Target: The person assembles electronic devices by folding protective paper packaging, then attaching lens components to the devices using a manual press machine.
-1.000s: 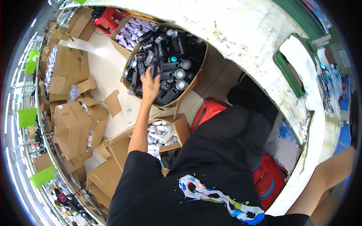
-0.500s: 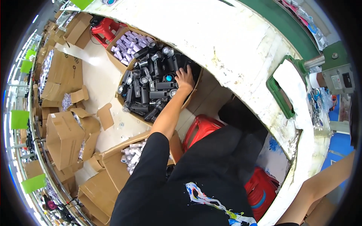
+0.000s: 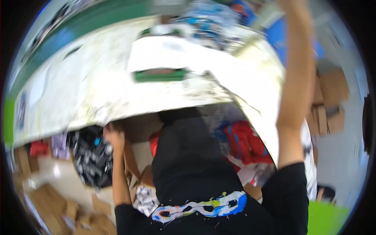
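My left hand (image 3: pixel 113 135) is at the right side of a carton heaped with black torch-like bodies (image 3: pixel 94 158), just below the table edge. It is smeared by motion, so I cannot make out its fingers or anything in them. My right arm stretches far up over the right end of the table. Its hand (image 3: pixel 291 4) is blurred and partly cut off by the top edge, so its fingers do not show. A green press base (image 3: pixel 160 75), partly under a white cloth (image 3: pixel 164 53), stands on the worn white table (image 3: pixel 86 102) between the two arms.
Clear bags with blue and silver pieces (image 3: pixel 209 23) lie behind the press. Under the table sit a red bundle (image 3: pixel 246 143) and a red stool (image 3: pixel 155 143). Brown cartons (image 3: pixel 47 205) stand at lower left, others (image 3: pixel 333 88) at right. Small white parts (image 3: pixel 145 199) lie near my left arm.
The view has swung to the right. My left hand has shifted off the heap's middle to the carton's right side. My right arm has reached up and forward past the table's right end.
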{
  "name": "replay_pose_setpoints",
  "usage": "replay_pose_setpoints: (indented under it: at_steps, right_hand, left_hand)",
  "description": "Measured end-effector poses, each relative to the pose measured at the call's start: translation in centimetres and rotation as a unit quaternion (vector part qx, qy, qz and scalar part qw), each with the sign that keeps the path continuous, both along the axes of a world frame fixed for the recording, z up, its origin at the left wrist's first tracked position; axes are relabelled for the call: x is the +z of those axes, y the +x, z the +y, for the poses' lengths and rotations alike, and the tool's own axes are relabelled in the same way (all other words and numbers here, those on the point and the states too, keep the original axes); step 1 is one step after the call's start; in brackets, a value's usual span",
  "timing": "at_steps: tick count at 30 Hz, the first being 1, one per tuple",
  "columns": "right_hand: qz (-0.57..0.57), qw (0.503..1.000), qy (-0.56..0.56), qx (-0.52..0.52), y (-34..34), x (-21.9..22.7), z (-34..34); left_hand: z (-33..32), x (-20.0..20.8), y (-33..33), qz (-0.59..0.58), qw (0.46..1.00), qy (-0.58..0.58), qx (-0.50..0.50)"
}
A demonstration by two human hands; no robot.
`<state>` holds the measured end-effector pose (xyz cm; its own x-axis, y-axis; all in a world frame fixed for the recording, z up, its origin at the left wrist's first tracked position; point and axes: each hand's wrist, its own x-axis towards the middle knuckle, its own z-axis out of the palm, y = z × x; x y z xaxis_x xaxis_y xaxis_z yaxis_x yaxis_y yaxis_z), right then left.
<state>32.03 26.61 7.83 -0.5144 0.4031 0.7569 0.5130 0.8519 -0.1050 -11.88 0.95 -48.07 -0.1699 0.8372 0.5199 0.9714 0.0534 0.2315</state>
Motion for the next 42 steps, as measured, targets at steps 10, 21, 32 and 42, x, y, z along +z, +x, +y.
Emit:
replay_pose_setpoints:
  at_steps: [10, 21, 32, 42]
  right_hand:
    - [0.008, 0.725, -0.251, -0.642, 25.2, -23.0, -19.1]
    - [0.192, 0.854, -0.345, -0.340, 10.6, -21.0, -23.3]
    - [0.045, 0.885, -0.462, -0.011, -1.0, -19.5, -14.2]
    - [-0.168, 0.893, -0.340, -0.244, 2.0, -24.2, -0.7]
  left_hand:
    - [-8.0, 8.6, 15.7, -0.272, 0.953, -0.103, -0.086]
    - [-0.9, 25.2, 28.2, -0.692, 0.592, -0.193, -0.365]
    - [5.5, 28.7, 23.0, -0.843, 0.471, -0.090, -0.245]
    - [9.5, 29.5, 22.3, -0.893, 0.353, -0.107, -0.260]
